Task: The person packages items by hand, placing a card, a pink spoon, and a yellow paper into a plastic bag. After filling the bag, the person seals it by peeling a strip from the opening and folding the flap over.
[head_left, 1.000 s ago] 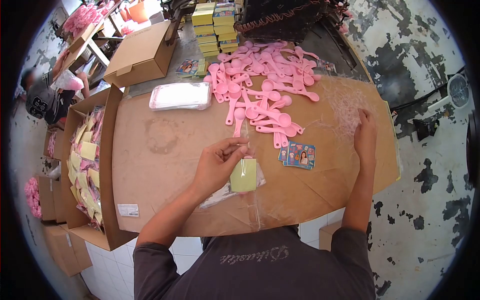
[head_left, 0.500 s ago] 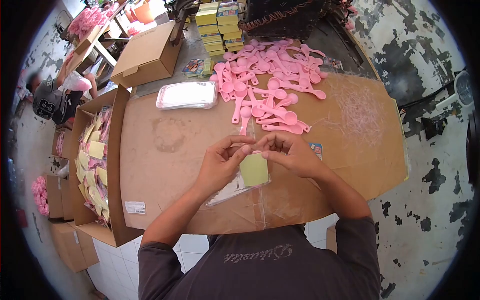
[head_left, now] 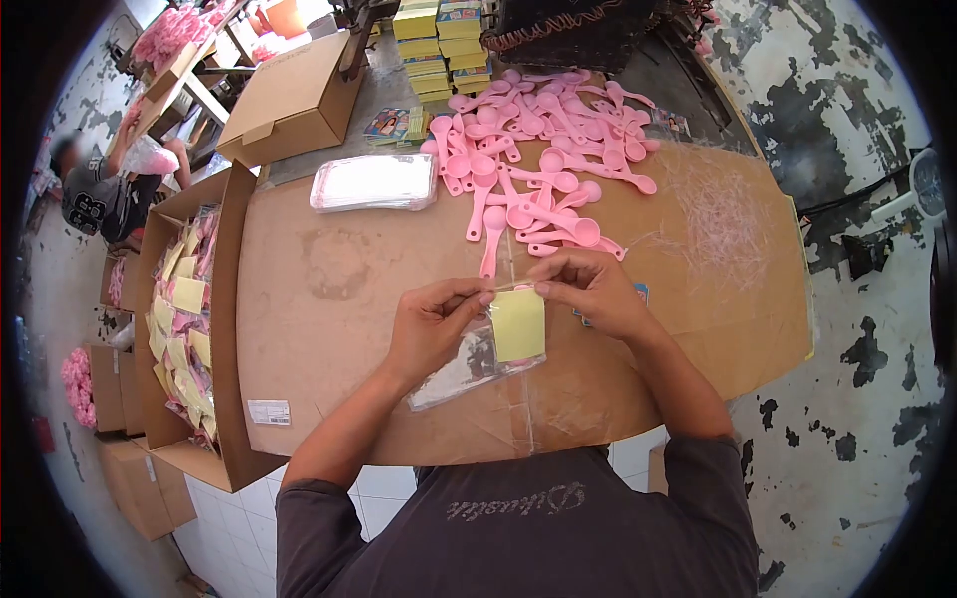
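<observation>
My left hand (head_left: 439,324) pinches the top left corner of a small clear plastic bag with a pale yellow card (head_left: 519,329) in it. At the top right corner, my right hand (head_left: 590,297) grips the same bag between thumb and fingers. A bit of pink shows along its upper edge. Under it, on the cardboard, lies another clear plastic bag (head_left: 449,382). A pink measuring spoon (head_left: 492,239) lies just beyond my fingers, at the near end of a heap of pink spoons (head_left: 558,130). My right hand partly hides a blue printed card (head_left: 641,291).
On the left stands an open carton (head_left: 242,339) of packed bags with yellow cards. A stack of clear bags (head_left: 374,183) lies behind it, near a closed carton (head_left: 289,100). Card stacks (head_left: 421,60) stand at the back; plastic strips (head_left: 723,224) lie right. Another person (head_left: 100,189) sits far left.
My hands have moved apart along the bag's top edge, the right one going up and right. The bag with its yellow card has shifted slightly right and up.
</observation>
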Demonstrator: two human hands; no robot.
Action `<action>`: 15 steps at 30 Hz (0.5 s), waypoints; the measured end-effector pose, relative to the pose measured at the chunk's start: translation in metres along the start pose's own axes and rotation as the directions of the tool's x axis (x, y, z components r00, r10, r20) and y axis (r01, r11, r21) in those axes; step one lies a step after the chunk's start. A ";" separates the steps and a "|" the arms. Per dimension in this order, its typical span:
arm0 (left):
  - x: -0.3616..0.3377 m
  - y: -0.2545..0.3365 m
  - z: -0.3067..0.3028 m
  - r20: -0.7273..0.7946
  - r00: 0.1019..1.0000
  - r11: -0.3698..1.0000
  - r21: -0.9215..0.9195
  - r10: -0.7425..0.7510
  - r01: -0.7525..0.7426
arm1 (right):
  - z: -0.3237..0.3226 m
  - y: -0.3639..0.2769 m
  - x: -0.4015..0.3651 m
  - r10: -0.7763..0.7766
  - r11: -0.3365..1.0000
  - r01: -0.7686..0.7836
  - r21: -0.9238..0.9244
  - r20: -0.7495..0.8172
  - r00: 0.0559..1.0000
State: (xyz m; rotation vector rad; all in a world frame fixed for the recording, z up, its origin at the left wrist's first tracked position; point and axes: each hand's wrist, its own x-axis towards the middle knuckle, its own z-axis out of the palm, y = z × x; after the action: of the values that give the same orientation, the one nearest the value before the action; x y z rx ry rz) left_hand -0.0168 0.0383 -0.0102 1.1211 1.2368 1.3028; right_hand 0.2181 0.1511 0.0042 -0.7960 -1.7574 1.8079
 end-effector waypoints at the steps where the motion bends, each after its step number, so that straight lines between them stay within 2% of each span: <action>1: 0.000 0.000 -0.001 0.006 1.000 0.999 0.036 0.024 -0.024 | -0.002 0.002 0.000 0.005 1.000 -0.005 0.025 0.016 1.000; 4: -0.001 -0.004 -0.008 0.031 0.999 0.998 0.056 0.010 -0.012 | -0.004 0.007 0.002 -0.077 0.997 0.078 -0.018 0.080 0.994; 10: -0.003 0.001 -0.010 0.027 0.999 0.999 0.004 -0.034 0.034 | -0.009 0.007 0.002 -0.114 0.985 0.127 -0.113 0.116 0.987; 13: -0.002 -0.002 -0.010 0.029 0.999 0.999 -0.032 -0.025 0.026 | -0.006 0.001 0.000 -0.063 0.988 0.075 -0.137 0.093 0.994; 15: -0.002 -0.002 -0.009 0.027 0.998 0.996 -0.063 -0.056 0.057 | -0.003 0.002 -0.001 -0.055 0.995 0.063 -0.072 0.100 0.993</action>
State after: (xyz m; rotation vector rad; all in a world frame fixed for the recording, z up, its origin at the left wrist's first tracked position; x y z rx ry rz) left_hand -0.0250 0.0350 -0.0129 1.0473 1.1922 1.2728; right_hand 0.2205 0.1525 0.0017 -0.6868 -1.9005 1.7790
